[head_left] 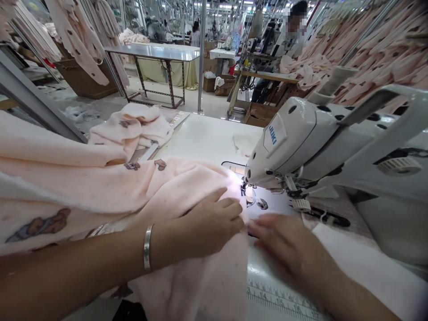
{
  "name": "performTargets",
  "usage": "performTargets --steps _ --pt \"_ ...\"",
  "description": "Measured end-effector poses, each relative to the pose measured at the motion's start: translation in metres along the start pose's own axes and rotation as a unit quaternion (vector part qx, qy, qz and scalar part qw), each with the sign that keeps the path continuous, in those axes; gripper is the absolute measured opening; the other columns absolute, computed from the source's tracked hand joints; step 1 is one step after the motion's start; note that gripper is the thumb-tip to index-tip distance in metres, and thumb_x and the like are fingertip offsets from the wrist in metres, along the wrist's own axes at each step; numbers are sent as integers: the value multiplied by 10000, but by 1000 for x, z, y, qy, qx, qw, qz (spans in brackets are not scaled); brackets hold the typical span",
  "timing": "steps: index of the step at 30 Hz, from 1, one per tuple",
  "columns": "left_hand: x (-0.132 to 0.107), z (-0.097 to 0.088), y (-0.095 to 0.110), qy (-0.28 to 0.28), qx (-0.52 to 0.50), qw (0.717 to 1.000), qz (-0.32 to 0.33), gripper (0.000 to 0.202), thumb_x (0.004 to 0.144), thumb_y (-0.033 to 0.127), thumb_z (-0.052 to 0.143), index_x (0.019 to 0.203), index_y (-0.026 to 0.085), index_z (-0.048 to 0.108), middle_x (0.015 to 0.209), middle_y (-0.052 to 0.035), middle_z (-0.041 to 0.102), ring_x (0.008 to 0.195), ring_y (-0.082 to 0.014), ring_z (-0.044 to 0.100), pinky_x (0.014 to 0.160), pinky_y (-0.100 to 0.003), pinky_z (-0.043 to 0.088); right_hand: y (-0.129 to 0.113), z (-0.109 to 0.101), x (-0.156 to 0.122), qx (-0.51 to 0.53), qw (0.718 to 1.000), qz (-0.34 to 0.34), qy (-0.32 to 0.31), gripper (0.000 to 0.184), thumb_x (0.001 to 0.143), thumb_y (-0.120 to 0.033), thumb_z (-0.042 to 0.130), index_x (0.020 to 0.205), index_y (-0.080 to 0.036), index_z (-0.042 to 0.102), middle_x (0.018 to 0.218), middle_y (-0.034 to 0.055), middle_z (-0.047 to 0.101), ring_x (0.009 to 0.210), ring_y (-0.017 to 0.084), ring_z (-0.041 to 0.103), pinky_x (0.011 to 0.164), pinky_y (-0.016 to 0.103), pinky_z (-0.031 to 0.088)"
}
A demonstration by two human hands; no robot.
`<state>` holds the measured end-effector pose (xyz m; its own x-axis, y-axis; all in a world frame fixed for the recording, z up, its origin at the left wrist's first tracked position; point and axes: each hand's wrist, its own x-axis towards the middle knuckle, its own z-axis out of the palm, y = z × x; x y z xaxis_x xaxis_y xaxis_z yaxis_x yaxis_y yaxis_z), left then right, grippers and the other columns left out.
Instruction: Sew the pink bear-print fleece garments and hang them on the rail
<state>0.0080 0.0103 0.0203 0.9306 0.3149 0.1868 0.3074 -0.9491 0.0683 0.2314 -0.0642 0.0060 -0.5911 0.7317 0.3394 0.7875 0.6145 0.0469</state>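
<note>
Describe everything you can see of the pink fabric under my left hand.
The pink fabric looks soft and pale, printed with faint small dots and brown, bear-like figures. It lies in loose folds, running out of view leftward and downward, with its right edge near the needle area of the white sewing machine, where light brightens it. Your left hand rests on it; whether your blurred right hand touches it is unclear.

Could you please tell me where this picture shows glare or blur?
Head view: bright glare on the pink fabric close to the sewing machine; blur on the right hand, while the left hand looks sharper; shiny reflections on the background table.
</note>
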Motion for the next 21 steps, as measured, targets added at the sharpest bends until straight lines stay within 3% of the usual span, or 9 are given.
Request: performTargets --steps 3,6,15,21 --pt "0 6 -1 -3 -32 999 11 188 886 118 437 1002 161 578 1023 -56 590 959 -195 526 950 -385 392 -27 -6 -1 107 989 -95 26 218 885 -163 533 1073 -150 643 1080 62 682 1083 209 579 902 345 477" --pt "4 13 -12 19 -43 999 10 206 919 146 398 1021 162 576 1058 -65 590 958 -193 521 917 -380 395 -34 -3 0 134 985 -96 44 219 878 -150 551 1077 -106 632 1069 94 680 1091 227 574 873 367 505" --pt "17 15 -30 31 -45 998 14 232 973 208 358 1006 164 583 1078 -74 601 1019 -187 509 926 -367 368 -18 3 4 150 985 -75 28 249 867 -121 559 1110 -98 606 1075 107 668 1113 224 556 888 384 499" --pt "32 11 -53 33 -64 997 -40 217 967 265 406 853 159 558 998 -41 594 882 -155 522 854 -310 383 4 12 15 130 991 -36 16 242 881 -149 553 1119 -147 595 1101 70 655 1124 210 545 898 390 471"
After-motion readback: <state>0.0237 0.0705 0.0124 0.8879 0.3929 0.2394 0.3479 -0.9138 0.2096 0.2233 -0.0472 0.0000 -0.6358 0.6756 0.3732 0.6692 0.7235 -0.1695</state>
